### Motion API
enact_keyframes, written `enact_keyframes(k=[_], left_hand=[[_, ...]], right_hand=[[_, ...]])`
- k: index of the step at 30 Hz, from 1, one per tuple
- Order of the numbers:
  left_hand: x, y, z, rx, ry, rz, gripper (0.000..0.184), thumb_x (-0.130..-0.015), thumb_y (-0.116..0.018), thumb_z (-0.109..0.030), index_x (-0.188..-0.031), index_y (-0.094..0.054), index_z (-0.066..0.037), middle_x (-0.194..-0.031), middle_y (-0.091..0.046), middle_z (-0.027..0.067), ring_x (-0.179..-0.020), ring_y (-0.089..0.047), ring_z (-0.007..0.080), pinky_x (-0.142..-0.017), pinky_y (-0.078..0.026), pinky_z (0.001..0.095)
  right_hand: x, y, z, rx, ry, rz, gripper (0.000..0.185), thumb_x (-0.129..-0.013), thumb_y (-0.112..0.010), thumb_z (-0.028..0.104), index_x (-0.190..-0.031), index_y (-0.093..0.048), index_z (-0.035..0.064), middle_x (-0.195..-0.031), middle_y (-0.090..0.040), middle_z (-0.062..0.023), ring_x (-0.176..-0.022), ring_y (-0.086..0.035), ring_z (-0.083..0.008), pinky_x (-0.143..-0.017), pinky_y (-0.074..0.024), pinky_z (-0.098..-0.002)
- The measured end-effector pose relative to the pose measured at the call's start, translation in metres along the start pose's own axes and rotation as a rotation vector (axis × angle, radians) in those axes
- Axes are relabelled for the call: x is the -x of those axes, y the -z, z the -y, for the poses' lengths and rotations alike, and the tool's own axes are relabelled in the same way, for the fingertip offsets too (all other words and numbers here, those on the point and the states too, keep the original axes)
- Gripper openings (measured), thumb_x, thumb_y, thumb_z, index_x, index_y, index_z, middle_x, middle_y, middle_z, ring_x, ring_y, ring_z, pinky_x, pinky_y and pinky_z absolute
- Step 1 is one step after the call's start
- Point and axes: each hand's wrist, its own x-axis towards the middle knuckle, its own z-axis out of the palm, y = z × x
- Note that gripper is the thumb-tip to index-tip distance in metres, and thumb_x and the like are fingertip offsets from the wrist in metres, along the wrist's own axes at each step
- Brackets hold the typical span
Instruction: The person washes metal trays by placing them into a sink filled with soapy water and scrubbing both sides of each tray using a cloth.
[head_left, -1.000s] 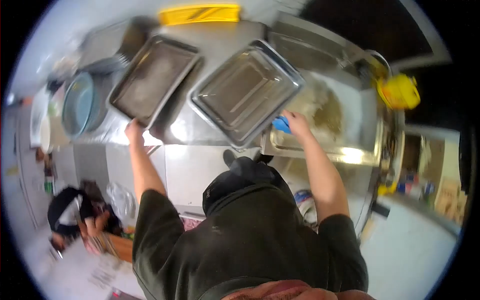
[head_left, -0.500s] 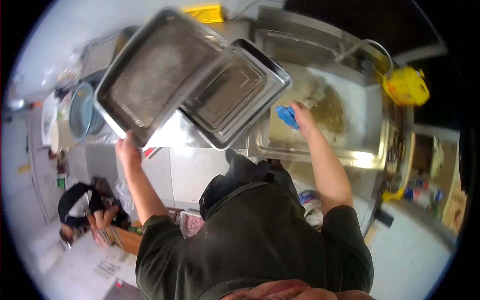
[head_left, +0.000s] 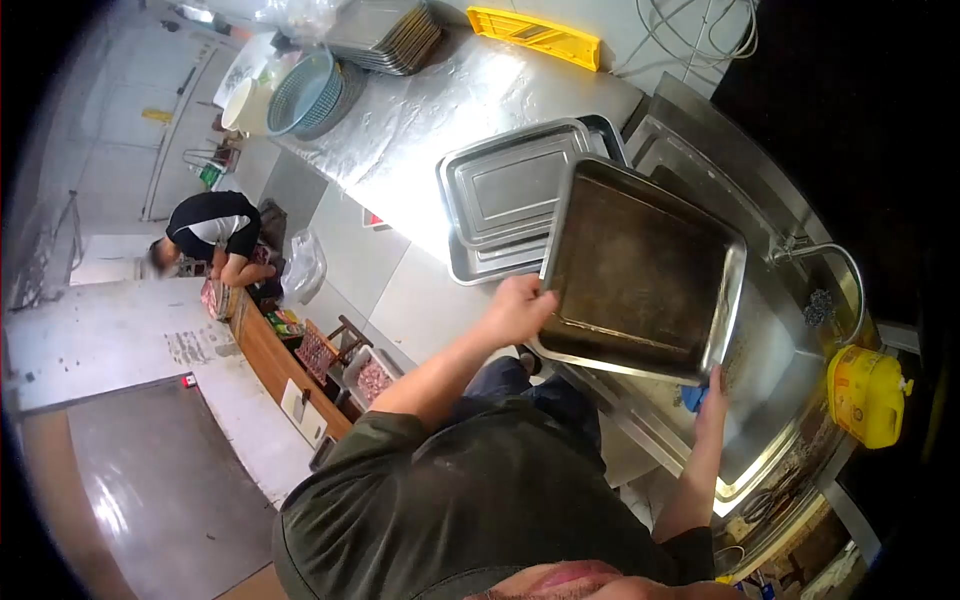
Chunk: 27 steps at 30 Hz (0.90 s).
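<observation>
A rectangular metal baking tray [head_left: 645, 265] with a browned inside is held tilted over the sink [head_left: 735, 490]. My left hand [head_left: 520, 312] is closed on its left rim. At the tray's near right corner, my right hand [head_left: 711, 400] grips a crumpled blue cloth [head_left: 692, 398], partly hidden by the fingers and the tray. Some fingers of that hand touch the tray's edge. Cleaner metal trays [head_left: 505, 185] lie overlapping on the steel counter [head_left: 400, 190], just left of the held tray.
A curved tap [head_left: 848, 262], a steel scrubber [head_left: 819, 306] and a yellow jug [head_left: 865, 395] stand along the sink's right side. On the counter are a yellow slicer [head_left: 535, 38], a blue basket [head_left: 302, 95] and stacked trays [head_left: 388, 40]. Another person [head_left: 212, 222] bends over at the left.
The view has turned. The tray in my left hand has moved right, over the sink, away from the other tray. My right hand with the blue cloth has come up to the tray's corner.
</observation>
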Motion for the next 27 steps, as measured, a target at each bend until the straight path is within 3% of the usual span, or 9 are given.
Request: enact_keyframes(k=[2,7,10,13,16,17,20,25,27], left_hand=[[0.009,-0.018,-0.024,0.105,0.022,0.079,0.025,-0.085,-0.06,-0.02,-0.084,-0.064,0.006,-0.062,-0.058,0.0059,-0.06,-0.055,0.0112,-0.053,-0.044,0.0315],[0.001,-0.051,-0.025,-0.034,-0.106,0.162,0.026,-0.084,-0.061,-0.022,-0.083,-0.062,0.004,-0.062,-0.06,0.0107,-0.056,-0.055,0.0144,-0.054,-0.045,0.0333],[0.013,-0.044,-0.042,0.025,-0.093,0.158,0.033,-0.081,-0.06,-0.029,-0.078,-0.059,0.004,-0.065,-0.059,0.0221,-0.065,-0.059,0.0372,-0.06,-0.046,0.0441],[0.015,-0.039,-0.038,0.016,-0.103,0.163,0.032,-0.081,-0.06,-0.028,-0.08,-0.06,0.004,-0.066,-0.059,0.0217,-0.061,-0.059,0.0327,-0.06,-0.046,0.0423],[0.0,-0.035,-0.009,0.108,-0.097,0.153,0.025,-0.086,-0.062,-0.021,-0.083,-0.063,0.003,-0.064,-0.058,0.0023,-0.061,-0.05,0.0082,-0.055,-0.043,0.0298],[-0.002,-0.028,-0.003,0.245,-0.065,0.198,0.023,-0.087,-0.061,-0.02,-0.087,-0.065,0.003,-0.069,-0.058,-0.0014,-0.064,-0.05,0.0064,-0.056,-0.043,0.0269],[-0.014,-0.001,0.022,0.23,-0.012,0.206,0.021,-0.087,-0.061,-0.016,-0.093,-0.066,0.003,-0.076,-0.062,0.0005,-0.068,-0.053,0.0072,-0.061,-0.045,0.0262],[-0.03,0.035,0.072,0.425,-0.002,0.146,0.023,-0.088,-0.056,-0.01,-0.103,-0.065,0.005,-0.087,-0.065,0.0036,-0.075,-0.058,0.0117,-0.069,-0.048,0.0274],[-0.026,0.05,0.064,0.353,-0.021,0.116,0.025,-0.089,-0.055,-0.01,-0.106,-0.063,0.007,-0.09,-0.067,0.0059,-0.079,-0.06,0.0131,-0.074,-0.048,0.0273]], right_hand=[[0.017,0.011,0.018,0.182,-0.109,-0.007,0.061,-0.093,-0.054,0.046,-0.13,-0.052,-0.0027,-0.124,-0.058,-0.0094,-0.109,-0.054,-0.0212,-0.098,-0.0391,-0.0315],[0.024,0.036,-0.007,0.245,-0.23,-0.045,0.067,-0.092,-0.053,0.049,-0.129,-0.051,-0.006,-0.125,-0.058,-0.0139,-0.11,-0.054,-0.0238,-0.098,-0.0392,-0.0331],[0.017,0.048,-0.033,0.285,-0.179,-0.077,0.07,-0.092,-0.051,0.053,-0.129,-0.051,-0.006,-0.125,-0.057,-0.0153,-0.11,-0.055,-0.0243,-0.097,-0.0401,-0.0336],[0.018,0.051,-0.042,0.259,-0.159,-0.131,0.072,-0.092,-0.05,0.055,-0.13,-0.05,-0.0063,-0.126,-0.056,-0.0149,-0.11,-0.055,-0.0238,-0.097,-0.0405,-0.0335],[0.024,0.046,-0.034,0.132,-0.078,-0.144,0.071,-0.093,-0.049,0.054,-0.131,-0.049,-0.0066,-0.128,-0.055,-0.0141,-0.111,-0.055,-0.0229,-0.097,-0.0401,-0.0331],[0.033,0.042,-0.023,0.089,-0.104,-0.147,0.07,-0.093,-0.05,0.052,-0.131,-0.049,-0.0065,-0.129,-0.054,-0.0127,-0.112,-0.054,-0.0218,-0.097,-0.04,-0.032],[0.045,0.031,0.004,-0.019,-0.201,-0.107,0.068,-0.093,-0.054,0.05,-0.131,-0.049,-0.006,-0.13,-0.054,-0.0119,-0.113,-0.054,-0.0207,-0.097,-0.0399,-0.031],[0.047,0.024,0.017,-0.114,-0.14,-0.14,0.054,-0.091,-0.059,0.041,-0.128,-0.055,0.0025,-0.122,-0.058,-0.0074,-0.107,-0.056,-0.0184,-0.093,-0.042,-0.0312],[0.043,0.019,0.015,-0.119,-0.112,-0.133,0.049,-0.091,-0.061,0.036,-0.123,-0.057,-0.001,-0.115,-0.061,-0.0078,-0.099,-0.057,-0.0172,-0.088,-0.0446,-0.0303]])
